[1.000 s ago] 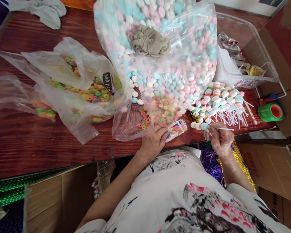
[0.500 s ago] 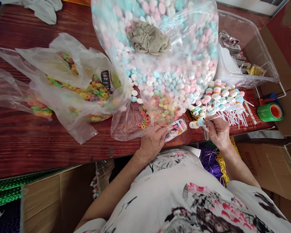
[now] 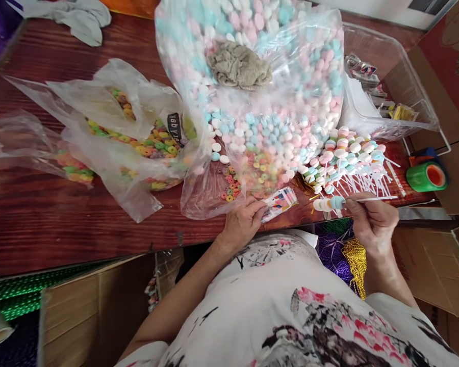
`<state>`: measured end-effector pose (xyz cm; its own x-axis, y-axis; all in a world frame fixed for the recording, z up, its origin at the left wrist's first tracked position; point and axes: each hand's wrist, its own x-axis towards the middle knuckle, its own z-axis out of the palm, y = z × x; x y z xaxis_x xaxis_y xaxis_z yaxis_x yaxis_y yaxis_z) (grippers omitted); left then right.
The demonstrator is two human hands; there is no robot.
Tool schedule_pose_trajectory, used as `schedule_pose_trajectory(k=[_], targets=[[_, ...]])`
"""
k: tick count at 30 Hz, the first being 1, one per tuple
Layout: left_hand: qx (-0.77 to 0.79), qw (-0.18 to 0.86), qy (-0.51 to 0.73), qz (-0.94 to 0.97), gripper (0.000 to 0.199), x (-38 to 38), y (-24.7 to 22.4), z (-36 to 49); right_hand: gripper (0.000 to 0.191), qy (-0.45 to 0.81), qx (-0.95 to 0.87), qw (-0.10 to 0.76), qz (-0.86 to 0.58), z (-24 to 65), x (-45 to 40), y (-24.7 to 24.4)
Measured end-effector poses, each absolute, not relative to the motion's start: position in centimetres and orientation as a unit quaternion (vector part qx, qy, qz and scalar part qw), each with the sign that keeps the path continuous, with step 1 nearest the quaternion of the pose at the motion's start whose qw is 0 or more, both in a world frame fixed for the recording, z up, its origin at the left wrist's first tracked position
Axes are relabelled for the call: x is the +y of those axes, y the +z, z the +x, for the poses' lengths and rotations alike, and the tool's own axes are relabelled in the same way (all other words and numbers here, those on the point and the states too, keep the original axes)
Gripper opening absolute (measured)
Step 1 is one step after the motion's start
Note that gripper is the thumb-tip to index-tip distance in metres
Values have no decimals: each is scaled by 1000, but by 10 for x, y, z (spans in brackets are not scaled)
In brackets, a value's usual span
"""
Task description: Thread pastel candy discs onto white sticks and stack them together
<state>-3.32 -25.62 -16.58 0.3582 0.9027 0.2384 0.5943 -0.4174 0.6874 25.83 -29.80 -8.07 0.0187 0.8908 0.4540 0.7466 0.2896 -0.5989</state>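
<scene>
My left hand [image 3: 245, 220] is closed on a small stack of printed plastic packets [image 3: 279, 205] near the table's front edge. To its right, my right hand [image 3: 375, 221] pinches the white stick of a candy skewer [image 3: 330, 204], held about level with its sweets pointing left. White and pale blue round sweets are threaded on it. Just beyond that hand lies a pile of finished-looking candy skewers [image 3: 344, 153], their white sticks [image 3: 367, 184] pointing toward me. Loose ring candies [image 3: 229, 183] lie inside clear plastic beyond my left hand.
A big clear bag of pastel sweets [image 3: 275, 102] fills the middle, a crumpled cloth [image 3: 240, 65] on it. Bags of ring candies [image 3: 153, 145] lie left. At right are a clear plastic bin [image 3: 413, 86], green tape [image 3: 424, 177] and cardboard boxes [image 3: 428, 265].
My right hand has moved right and slightly nearer me, bringing the candy skewer with it. The skewer's stick now shows, pointing right. My left hand stays on the packets.
</scene>
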Motion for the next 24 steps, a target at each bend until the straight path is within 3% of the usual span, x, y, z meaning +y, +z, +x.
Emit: schedule_pose_trajectory(k=[7,9,14,17,24], targets=[[472,301,346,753,15,-255,-167,-35,10,115,-706,377,-589,261,-295,-102],[476,315,344,746,15,-256,-166,-35,7,127,-664,421,-604,263,-298,-97],[466,338,366,731,13,-254,-162,-36,3,201,-487,628,-572,254,-296,-78],[455,341,381,729,11,-251,-161,-38,9,246,-438,682,-532,243,-285,-78],[339,287,430,786,7,-253,-130,-36,4,193,-549,610,-538,227,-281,-98]])
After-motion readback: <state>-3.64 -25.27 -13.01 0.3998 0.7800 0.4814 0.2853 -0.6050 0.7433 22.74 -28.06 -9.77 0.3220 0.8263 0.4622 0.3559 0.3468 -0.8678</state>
